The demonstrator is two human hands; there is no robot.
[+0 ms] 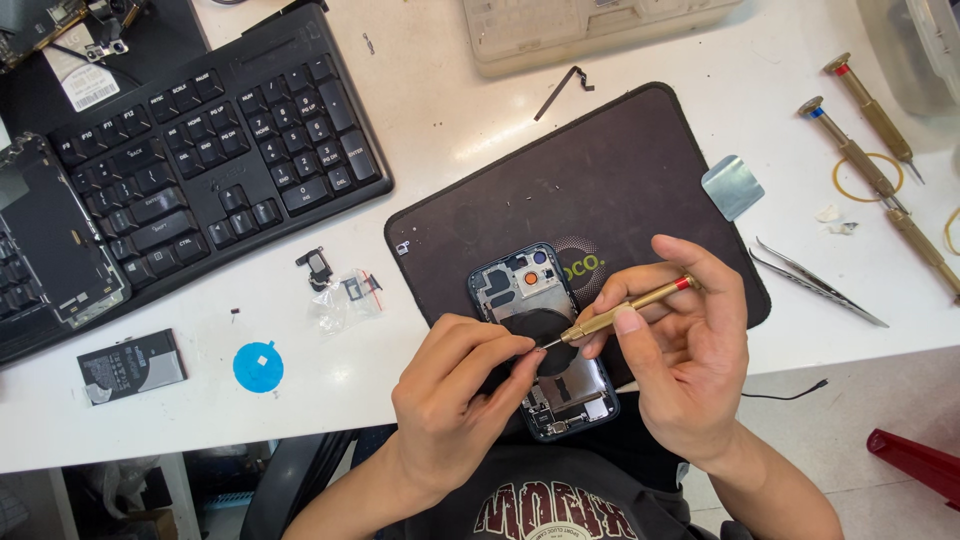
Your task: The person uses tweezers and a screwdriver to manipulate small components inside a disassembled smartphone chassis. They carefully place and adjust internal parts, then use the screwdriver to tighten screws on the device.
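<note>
An opened phone body with a dark blue frame lies on a black mat at the table's near edge, its insides and a round black coil showing. My left hand grips the phone's lower left side, fingers curled over the coil. My right hand holds a brass screwdriver with a red band, its tip touching the phone's middle beside my left fingertips.
A black keyboard sits at the back left with a detached phone screen on it. A phone battery, a blue round sticker and small parts lie left. More screwdrivers, tweezers and a metal pick lie right.
</note>
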